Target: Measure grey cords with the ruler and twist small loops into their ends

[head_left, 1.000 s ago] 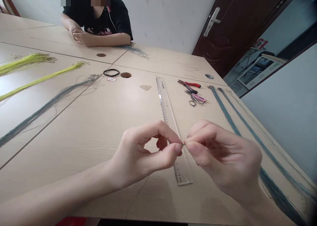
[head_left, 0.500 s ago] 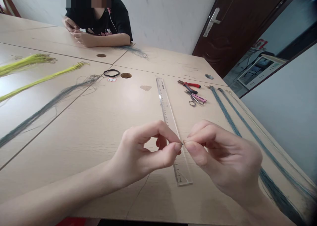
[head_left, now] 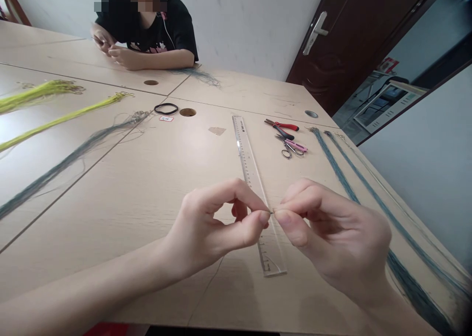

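My left hand (head_left: 226, 220) pinches a thin dark thread (head_left: 211, 283) between thumb and forefinger. A strand of it trails below that hand toward the table's near edge. Close against these fingertips, my right hand (head_left: 328, 233) also holds a thumb-and-forefinger pinch on the thread. Only a tiny dark bit shows between the two pinches; the rest is covered by fingers. Beneath both hands lies a clear ruler (head_left: 252, 166), partly hidden by the left fingers.
Beyond lie red-and-black pliers (head_left: 283, 128), scissors (head_left: 289, 147) and a black ring (head_left: 165, 109). Blue-grey thread bundles (head_left: 337, 171) run along the right; yellow bundles (head_left: 66, 114) and another blue-grey bundle (head_left: 81, 147) lie left. A person (head_left: 155, 41) sits across the table (head_left: 177, 164).
My hands stay almost in place, with the fingertips shifting only slightly. Across the table, the person's hands have moved a little.
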Tool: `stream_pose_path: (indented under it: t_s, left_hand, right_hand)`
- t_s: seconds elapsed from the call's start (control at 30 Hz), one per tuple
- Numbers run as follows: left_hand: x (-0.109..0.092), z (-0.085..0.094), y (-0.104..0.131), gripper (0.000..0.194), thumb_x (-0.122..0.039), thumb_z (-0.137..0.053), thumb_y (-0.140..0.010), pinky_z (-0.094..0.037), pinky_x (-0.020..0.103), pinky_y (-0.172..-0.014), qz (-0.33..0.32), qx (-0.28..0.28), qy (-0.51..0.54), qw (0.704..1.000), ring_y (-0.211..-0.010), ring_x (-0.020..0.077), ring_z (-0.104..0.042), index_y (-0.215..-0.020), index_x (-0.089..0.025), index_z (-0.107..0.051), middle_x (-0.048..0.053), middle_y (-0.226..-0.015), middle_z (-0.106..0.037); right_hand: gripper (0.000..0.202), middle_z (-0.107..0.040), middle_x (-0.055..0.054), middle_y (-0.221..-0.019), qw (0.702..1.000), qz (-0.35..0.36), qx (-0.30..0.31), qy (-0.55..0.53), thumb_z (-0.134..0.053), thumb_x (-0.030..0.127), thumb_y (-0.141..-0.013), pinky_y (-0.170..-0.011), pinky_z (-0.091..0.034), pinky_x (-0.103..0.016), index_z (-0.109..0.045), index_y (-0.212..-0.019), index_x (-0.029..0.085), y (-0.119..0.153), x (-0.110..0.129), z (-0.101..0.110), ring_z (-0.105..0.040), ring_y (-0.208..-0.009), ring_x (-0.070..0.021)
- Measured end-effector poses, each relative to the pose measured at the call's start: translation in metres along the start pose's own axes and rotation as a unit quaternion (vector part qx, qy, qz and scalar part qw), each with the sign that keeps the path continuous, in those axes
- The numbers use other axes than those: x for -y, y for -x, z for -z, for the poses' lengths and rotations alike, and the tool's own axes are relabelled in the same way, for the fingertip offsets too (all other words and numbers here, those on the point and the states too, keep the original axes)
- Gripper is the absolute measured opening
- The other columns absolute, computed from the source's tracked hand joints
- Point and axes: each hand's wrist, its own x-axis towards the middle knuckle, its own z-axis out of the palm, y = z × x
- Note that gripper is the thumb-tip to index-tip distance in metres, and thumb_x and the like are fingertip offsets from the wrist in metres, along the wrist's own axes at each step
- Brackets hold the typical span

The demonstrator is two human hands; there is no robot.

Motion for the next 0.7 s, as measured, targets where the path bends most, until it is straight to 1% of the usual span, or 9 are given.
stream_pose_path:
  t_s: [0.3,0.7]
  left_hand:
    - [0.0016,0.0007,-0.0003,0.01,-0.014,-0.059,-0.08,-0.043,0.025,-0.051,0.002,0.007,0.002,1.0,-0.056,0.0116,-0.052,-0.07,-0.016,-0.059,0.001,-0.06,-0.059]
    - [0.0017,0.001,0.0009,0.01,-0.012,-0.058,-0.08,-0.044,0.025,-0.052,-0.004,0.017,0.01,1.0,-0.057,0.0112,-0.052,-0.072,-0.017,-0.059,-0.001,-0.062,-0.059]
  right_hand:
    - [0.012,-0.054,0.004,-0.065,1.0,0.01,0.0,0.003,-0.06,0.008,-0.081,-0.049,-0.04,-0.017,-0.058,-0.073,0.017,-0.0027,-0.0011,-0.0008,-0.049,-0.059,-0.0051]
    - [0.012,-0.054,0.004,-0.066,1.0,0.008,0.001,-0.003,-0.061,0.01,-0.081,-0.049,-0.041,-0.017,-0.058,-0.072,0.017,-0.0017,-0.0014,-0.0012,-0.05,-0.059,-0.0047]
